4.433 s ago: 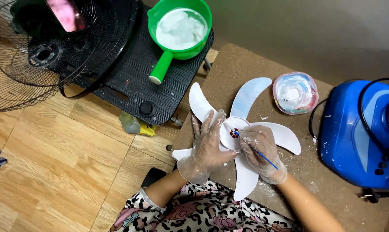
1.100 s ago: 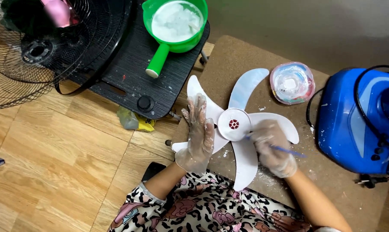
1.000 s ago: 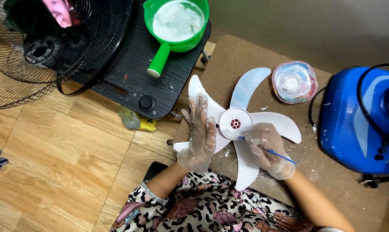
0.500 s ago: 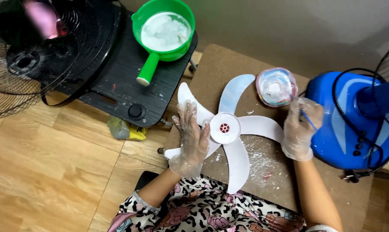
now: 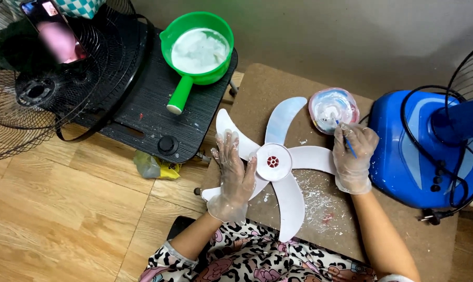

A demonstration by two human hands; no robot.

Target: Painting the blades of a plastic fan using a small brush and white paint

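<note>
Brush [image 5: 347, 140] in our closed right hand [image 5: 353, 156] has swung off the white fan blade [image 5: 276, 163] on the board to the small tub [image 5: 332, 108], reloading, while our open left hand [image 5: 233, 175] presses the blade flat.

The brown desk [image 5: 278, 83] had bare room above the white fan blades [image 5: 278, 167]. The blue fan base [image 5: 419, 151] blocked the right side. The small paint bowl [image 5: 333, 108] stood close beside it, near the back.

Left hand [image 5: 235, 175] flat; right hand [image 5: 353, 156] seemingly pinching
</note>
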